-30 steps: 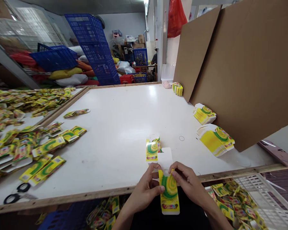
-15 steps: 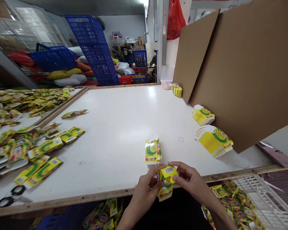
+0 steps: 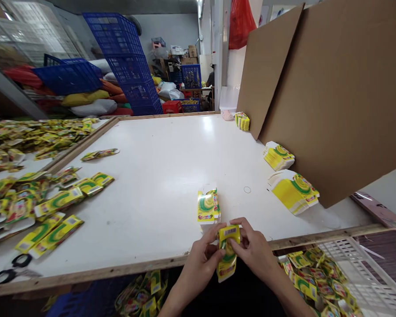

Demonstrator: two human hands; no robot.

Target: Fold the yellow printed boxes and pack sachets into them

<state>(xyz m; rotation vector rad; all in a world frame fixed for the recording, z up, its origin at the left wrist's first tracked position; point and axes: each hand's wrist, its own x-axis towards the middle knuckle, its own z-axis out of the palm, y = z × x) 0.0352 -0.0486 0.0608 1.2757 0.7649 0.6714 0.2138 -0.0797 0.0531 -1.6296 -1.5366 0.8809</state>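
Note:
A small yellow-green printed carton point(image 3: 227, 259) with a barcode at its upper end is held upright over the table's front edge. My left hand point(image 3: 203, 255) is closed on the carton's left side, thumb across its front. From the right, my right hand point(image 3: 251, 244) grips it, with the thumb on the front below the barcode and the fingers behind the top edge. Just beyond my hands lies a stack of flat yellow cartons point(image 3: 208, 204) on the white table point(image 3: 158, 176).
More flat carton stacks point(image 3: 293, 191) lie at right by a cardboard sheet point(image 3: 343, 97). Loose cartons point(image 3: 23, 198) and black-handled scissors point(image 3: 13, 268) lie at left. Below the table edge stand a white crate point(image 3: 359, 264) at right and another pile of cartons point(image 3: 143, 293).
The carton's barcode flap, tilted outward before, now lies in line with the front. My right thumb has moved left onto the carton's face. The view has shifted slightly.

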